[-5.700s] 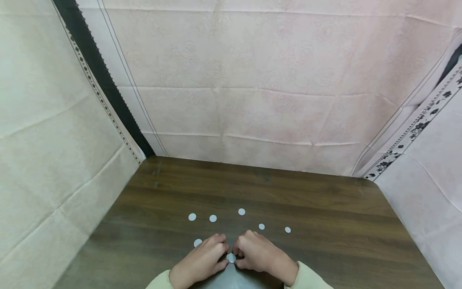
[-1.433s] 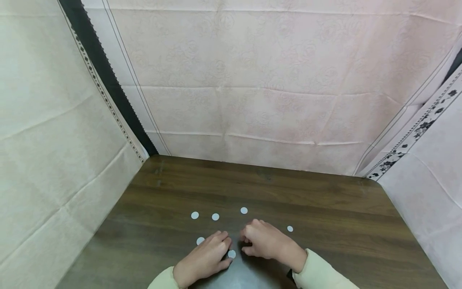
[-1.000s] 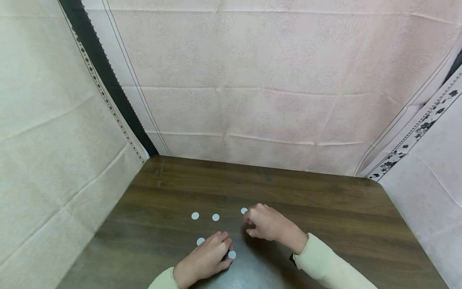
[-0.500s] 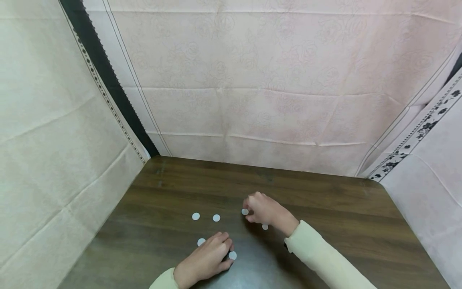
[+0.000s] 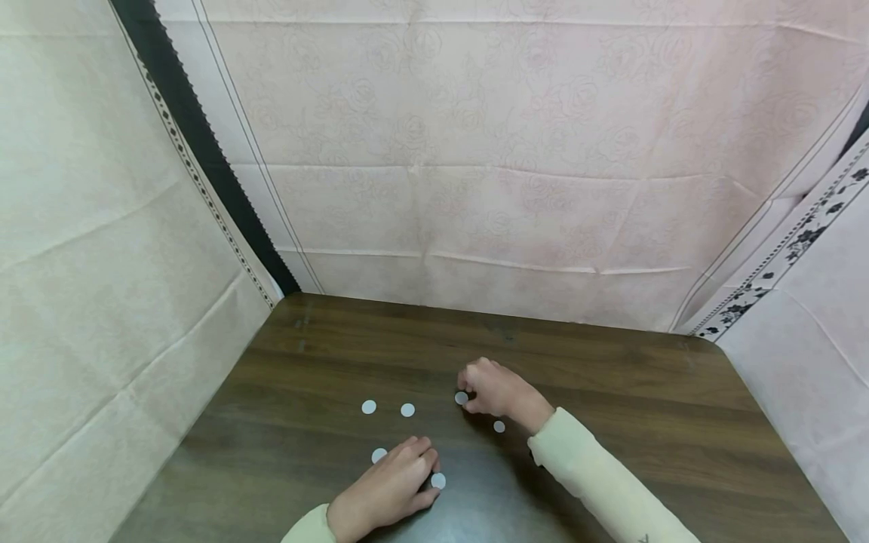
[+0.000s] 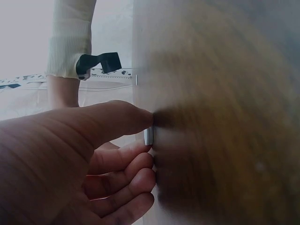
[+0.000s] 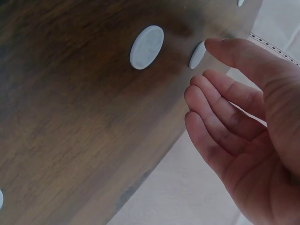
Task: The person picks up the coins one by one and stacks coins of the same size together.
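Note:
My left hand (image 5: pixel 390 486) rests low on the table, thumb and index finger pinching a small stack of silvery-white coins (image 5: pixel 438 480). Edge-on in the left wrist view, that coin stack (image 6: pixel 148 136) stands against the table between thumb tip and index fingertip. Farther forward, my right hand (image 5: pixel 495 388) has its thumb and index finger at opposite edges of another coin (image 5: pixel 462 397), which lies on the table. In the right wrist view the thumb tip overlaps this coin (image 7: pixel 197 55), and the other fingers are curled beside it.
Two coins (image 5: pixel 369 407) (image 5: pixel 407 410) lie left of centre, and a third coin (image 5: pixel 379 455) is partly covered by my left hand. A smaller coin (image 5: pixel 498 427) sits beneath my right wrist. Pale cloth (image 5: pixel 475 166) hangs behind the wooden table (image 5: pixel 326 354).
My right hand has moved forward from beside the left hand to the far coin and settled around it. The right forearm now covers where a coin lay at the right. Left hand holds still.

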Demonstrator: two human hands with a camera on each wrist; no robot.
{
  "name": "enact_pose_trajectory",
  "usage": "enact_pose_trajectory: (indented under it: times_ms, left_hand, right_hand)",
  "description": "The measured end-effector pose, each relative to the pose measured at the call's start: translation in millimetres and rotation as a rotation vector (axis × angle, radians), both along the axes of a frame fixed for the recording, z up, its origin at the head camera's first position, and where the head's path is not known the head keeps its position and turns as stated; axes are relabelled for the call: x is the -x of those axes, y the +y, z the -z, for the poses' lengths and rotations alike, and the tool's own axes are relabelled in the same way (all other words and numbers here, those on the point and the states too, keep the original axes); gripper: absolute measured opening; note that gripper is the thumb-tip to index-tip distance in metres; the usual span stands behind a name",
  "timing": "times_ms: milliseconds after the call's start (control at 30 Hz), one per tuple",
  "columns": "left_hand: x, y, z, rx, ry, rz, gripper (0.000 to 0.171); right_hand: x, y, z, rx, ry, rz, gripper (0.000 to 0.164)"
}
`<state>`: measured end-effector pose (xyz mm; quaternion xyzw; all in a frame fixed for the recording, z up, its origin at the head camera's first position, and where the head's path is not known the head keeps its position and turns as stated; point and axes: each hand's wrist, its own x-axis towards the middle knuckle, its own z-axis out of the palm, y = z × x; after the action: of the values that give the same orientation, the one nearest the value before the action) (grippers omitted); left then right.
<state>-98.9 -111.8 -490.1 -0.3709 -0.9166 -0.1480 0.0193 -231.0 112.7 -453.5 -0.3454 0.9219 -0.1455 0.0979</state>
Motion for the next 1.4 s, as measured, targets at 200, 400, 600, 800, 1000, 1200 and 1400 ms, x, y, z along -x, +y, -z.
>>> enact_pose_trajectory:
  times_ms: [200, 400, 600, 800, 1000, 1200, 1400]
  left_hand:
    - [-0.9, 0, 0.6, 0.002, 0.017, 0.001, 0.018]
    - [-1.8, 1, 0.4, -0.007, 0.022, 0.001, 0.018]
    - [-1.9, 0, 0.6, -0.006, 0.031, 0.003, 0.018]
    - [-1.5, -1, 0.5, -0.008, 0.033, 0.003, 0.018]
    - [-1.0, 1, 0.0, -0.009, 0.005, -0.002, 0.018]
    - [-1.5, 1, -0.9, 0.003, 0.010, -0.010, 0.018]
    - [-0.8, 1, 0.6, -0.013, 0.022, 0.003, 0.017]
  right_hand:
    - [4.4, -2, 2.4, -0.039, -0.013, -0.009, 0.022]
    - [9.5, -7, 0.9, -0.066, -0.043, -0.026, 0.020]
    - [10.9, -13, -1.6, -0.104, -0.035, -0.046, 0.062]
    - [13.9, -21, -6.9, -0.179, -0.017, -0.060, 0.064]
    - [19.3, -23, -6.8, -0.250, -0.024, -0.063, 0.059]
    - [18.2, -28, -1.4, -0.354, 0.118, -0.100, 0.034]
    - [16.7, -28, -2.8, -0.390, 0.138, -0.108, 0.029]
